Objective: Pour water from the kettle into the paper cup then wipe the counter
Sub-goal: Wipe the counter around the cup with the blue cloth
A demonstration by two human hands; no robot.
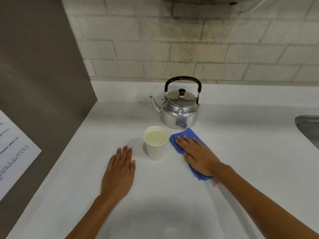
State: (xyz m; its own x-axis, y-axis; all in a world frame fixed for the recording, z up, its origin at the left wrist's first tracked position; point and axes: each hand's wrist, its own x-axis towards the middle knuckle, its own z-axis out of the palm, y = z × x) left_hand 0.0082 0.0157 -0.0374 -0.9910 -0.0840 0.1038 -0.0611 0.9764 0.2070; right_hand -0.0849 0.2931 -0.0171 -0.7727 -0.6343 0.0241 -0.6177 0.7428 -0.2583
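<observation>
A shiny metal kettle (179, 109) with a black handle stands upright on the white counter (241, 152), spout pointing left. In front of it a white paper cup (156, 144) stands upright, holding water almost to the rim. Just right of the cup lies a folded blue cloth (185, 137); my right hand (198, 156) presses flat on it with fingers spread. My left hand (120, 171) rests flat on the counter left of the cup, holding nothing and not touching the cup.
A grey panel (43, 83) walls off the left side, with a printed paper sheet (12, 152) on it. A tiled wall (189, 40) runs behind the counter. The corner of a metal sink (309, 128) shows at the right edge.
</observation>
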